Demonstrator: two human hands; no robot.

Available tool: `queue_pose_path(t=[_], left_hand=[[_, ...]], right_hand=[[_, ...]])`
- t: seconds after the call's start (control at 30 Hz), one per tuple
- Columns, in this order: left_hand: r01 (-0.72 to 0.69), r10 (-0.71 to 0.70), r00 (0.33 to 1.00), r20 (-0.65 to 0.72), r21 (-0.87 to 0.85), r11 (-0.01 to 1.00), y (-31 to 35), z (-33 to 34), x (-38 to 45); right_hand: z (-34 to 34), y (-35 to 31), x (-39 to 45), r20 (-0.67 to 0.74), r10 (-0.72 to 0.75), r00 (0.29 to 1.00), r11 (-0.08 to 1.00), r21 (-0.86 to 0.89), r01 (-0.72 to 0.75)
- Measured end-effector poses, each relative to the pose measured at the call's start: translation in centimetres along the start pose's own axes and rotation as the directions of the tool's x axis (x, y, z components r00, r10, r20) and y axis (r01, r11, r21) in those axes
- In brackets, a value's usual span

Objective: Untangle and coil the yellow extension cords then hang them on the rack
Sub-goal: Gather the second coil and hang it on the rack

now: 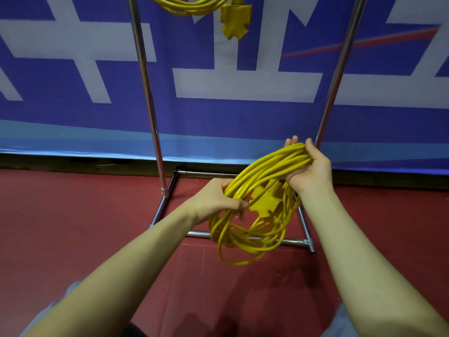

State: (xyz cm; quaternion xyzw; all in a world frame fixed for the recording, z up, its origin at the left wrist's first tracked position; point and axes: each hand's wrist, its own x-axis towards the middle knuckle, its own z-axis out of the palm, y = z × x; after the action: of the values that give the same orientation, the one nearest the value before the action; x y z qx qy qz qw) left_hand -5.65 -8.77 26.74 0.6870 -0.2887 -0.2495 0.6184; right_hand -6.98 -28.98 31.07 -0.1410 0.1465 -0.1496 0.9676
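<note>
Yellow cord coil (257, 210) held low in front of rack (155, 132). Left hand (216, 203) grips near-left loops; right hand (308, 166) cupped round far-right bundle. Lower loops hang loose, so lifting could spill them or snag the rack base. Another coil (189, 6) already hung.

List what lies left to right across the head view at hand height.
Left hand → socket block inside the coil → right hand. The rack's posts stand behind, wider apart.
</note>
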Motion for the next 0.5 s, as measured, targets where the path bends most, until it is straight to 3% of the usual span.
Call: queue_pose_path(t=[0.13,0.27,0.4,0.5], left_hand=[[-0.031,0.032,0.999,0.004,-0.121,0.992,0.3,-0.1,0.1],[0.017,0.022,0.987,0.159,-0.236,0.972,0.7,-0.6,0.5],[0.145,-0.078,0.936,0.342,-0.174,0.974,0.4,0.0,0.4],[0.137,-0.065,0.921,0.385,-0.162,0.977,0.3,0.7,-0.1]], right_hand=[[-0.3,0.0,0.4,-0.018,-0.029,0.999,1.000,-0.011,0.029],[-0.4,0.2,0.7,-0.019,-0.024,1.000,0.998,-0.064,0.023],[-1.5,1.2,1.3,-0.029,-0.001,1.000,0.996,-0.094,-0.002],[-1.6,1.5,1.8,-0.022,-0.017,1.000,0.988,-0.151,0.013]])
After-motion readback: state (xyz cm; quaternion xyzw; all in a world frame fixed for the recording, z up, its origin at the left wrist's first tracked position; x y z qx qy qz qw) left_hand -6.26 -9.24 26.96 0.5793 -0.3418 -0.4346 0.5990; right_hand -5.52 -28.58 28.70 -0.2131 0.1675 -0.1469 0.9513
